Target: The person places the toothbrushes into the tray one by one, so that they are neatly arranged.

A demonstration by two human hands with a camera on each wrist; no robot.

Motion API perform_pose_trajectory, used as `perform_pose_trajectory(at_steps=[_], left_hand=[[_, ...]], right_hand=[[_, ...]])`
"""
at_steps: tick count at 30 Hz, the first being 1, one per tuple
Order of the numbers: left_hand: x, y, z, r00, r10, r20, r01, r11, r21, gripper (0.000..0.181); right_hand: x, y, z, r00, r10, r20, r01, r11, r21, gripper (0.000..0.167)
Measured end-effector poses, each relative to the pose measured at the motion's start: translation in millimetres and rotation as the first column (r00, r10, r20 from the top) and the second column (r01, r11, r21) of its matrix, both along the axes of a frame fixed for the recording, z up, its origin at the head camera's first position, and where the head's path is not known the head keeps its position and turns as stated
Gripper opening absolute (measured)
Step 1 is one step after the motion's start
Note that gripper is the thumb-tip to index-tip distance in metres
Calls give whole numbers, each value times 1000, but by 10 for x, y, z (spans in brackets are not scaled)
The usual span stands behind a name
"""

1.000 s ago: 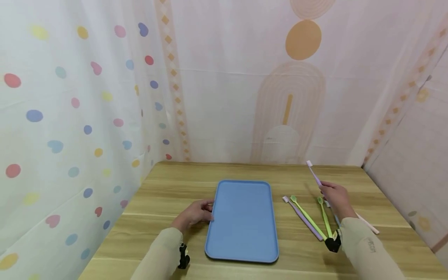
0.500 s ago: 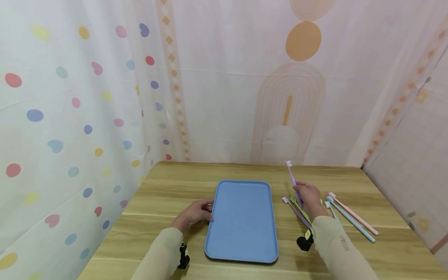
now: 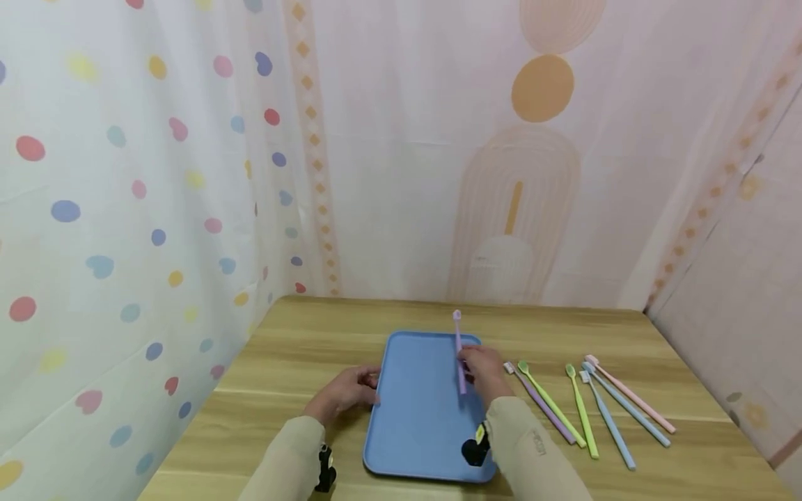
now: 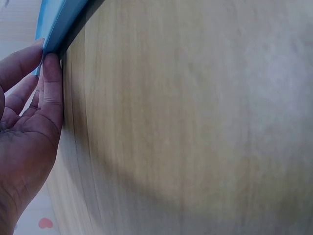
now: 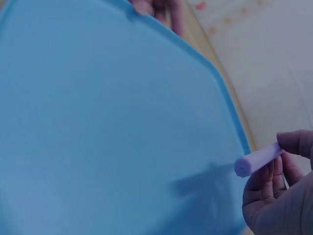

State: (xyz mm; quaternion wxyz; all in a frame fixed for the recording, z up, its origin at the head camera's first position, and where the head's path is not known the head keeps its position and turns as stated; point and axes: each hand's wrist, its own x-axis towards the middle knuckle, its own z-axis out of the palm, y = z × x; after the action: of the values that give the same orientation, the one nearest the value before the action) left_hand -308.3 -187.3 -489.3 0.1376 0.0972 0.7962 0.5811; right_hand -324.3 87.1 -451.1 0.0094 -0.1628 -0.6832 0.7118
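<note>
A purple toothbrush [image 3: 461,376] is pinched in my right hand [image 3: 485,372], head pointing away, above the right part of the blue tray [image 3: 420,417]. The right wrist view shows the toothbrush's handle end [image 5: 257,160] between thumb and fingers of the right hand [image 5: 283,191], its shadow on the tray. At the tray's left edge, my left hand [image 3: 347,393] grips the rim; in the left wrist view, thumb and fingers of the left hand [image 4: 32,122] hold the tray's edge [image 4: 61,24] from both sides.
Right of the tray on the wooden table [image 3: 319,320] lie several toothbrushes: a purple one [image 3: 545,407], two green ones [image 3: 554,405] [image 3: 583,414], two blue ones [image 3: 610,424] [image 3: 633,410] and a pink one [image 3: 635,398]. Patterned curtains [image 3: 388,209] stand behind and beside the table.
My right hand has moved left with the purple toothbrush, from above the other toothbrushes to above the tray. The left hand has stayed at the tray's edge. The head view has tilted slightly.
</note>
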Motion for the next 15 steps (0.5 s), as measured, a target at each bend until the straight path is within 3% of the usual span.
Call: perform_pose_trajectory(at_steps=[6,15], left_hand=[[-35,37,5,1000,12,6,-12,1000,-7,66],[-24,129,39,1000,-5,14,5,1000,1,66]], right_hand=[[22,-367,-73,1000,11,15,-12,998,54,27],[122,-654,-210,999,44,32,-48,985,163,22]])
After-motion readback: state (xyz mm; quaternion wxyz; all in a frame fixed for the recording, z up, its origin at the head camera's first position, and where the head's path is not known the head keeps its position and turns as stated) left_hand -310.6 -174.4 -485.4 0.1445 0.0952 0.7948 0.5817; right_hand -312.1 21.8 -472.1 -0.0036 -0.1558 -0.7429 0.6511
